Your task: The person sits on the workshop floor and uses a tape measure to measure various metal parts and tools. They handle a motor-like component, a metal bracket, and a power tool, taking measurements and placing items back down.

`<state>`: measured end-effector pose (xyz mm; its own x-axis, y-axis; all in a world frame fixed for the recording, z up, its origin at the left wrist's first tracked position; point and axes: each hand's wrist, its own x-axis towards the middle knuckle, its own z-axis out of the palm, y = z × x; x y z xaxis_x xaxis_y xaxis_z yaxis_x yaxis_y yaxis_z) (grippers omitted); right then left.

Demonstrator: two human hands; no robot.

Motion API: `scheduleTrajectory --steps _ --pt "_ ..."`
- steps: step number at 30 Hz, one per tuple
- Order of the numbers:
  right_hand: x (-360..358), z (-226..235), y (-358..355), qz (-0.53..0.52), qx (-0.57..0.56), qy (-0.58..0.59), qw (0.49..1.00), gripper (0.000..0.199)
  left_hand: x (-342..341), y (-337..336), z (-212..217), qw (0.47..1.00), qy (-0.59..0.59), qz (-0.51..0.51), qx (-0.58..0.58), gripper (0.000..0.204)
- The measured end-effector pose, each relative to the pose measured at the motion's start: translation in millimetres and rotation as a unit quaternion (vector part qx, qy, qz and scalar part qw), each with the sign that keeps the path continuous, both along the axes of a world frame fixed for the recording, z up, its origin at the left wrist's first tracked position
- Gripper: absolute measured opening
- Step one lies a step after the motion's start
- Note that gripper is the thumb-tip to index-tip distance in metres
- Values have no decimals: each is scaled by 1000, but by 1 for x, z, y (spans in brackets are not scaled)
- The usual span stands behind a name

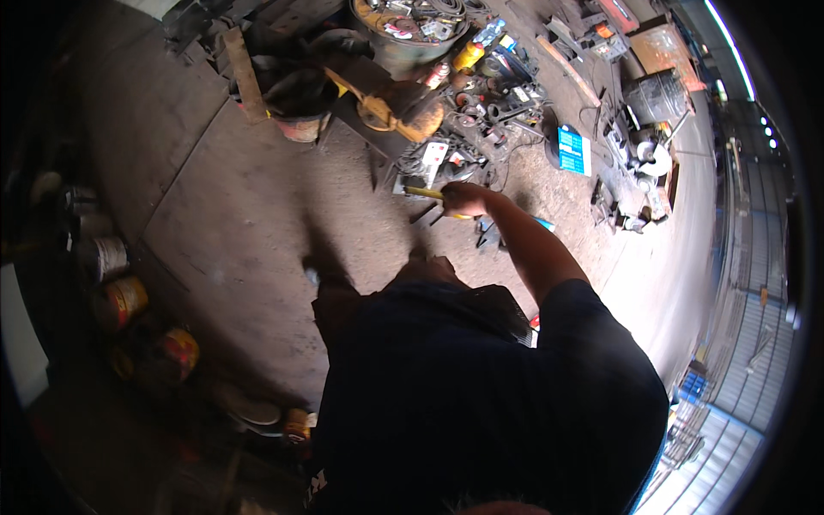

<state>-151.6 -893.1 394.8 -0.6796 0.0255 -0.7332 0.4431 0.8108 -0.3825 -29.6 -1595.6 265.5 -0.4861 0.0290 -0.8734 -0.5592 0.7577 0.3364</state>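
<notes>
My right hand (466,199) is stretched out ahead over the floor beside a heap of metal parts. Its fingers are closed round a narrow yellow bar-like thing (422,192), which sticks out to the left; blur hides its exact kind. Just below the hand, thin dark rods (423,213) lie on the floor. Metal fittings and tools (468,129) are piled beyond the hand. My left hand is out of view.
A drum (403,53) loaded with parts stands at the far middle, near a yellow machine part (403,116). A blue box (570,151) lies to the right. Several paint-stained buckets (124,300) line the left side. A metal barrel (657,96) lies far right.
</notes>
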Motion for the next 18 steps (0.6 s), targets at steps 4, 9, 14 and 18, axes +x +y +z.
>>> scheduleTrajectory --steps 4,9,14,18 --pt "22 9 -40 -106 25 -90 990 68 -203 -113 -3 995 31 88 18 21" --pt "38 12 -81 -207 44 -211 954 46 -536 -233 51 832 46 404 377 45" --pt "-21 14 -111 -265 16 -290 919 42 -714 -194 98 927 312 142 151 48" --pt "-129 -39 -107 -236 13 -283 930 36 -706 -134 52 905 155 312 243 15"
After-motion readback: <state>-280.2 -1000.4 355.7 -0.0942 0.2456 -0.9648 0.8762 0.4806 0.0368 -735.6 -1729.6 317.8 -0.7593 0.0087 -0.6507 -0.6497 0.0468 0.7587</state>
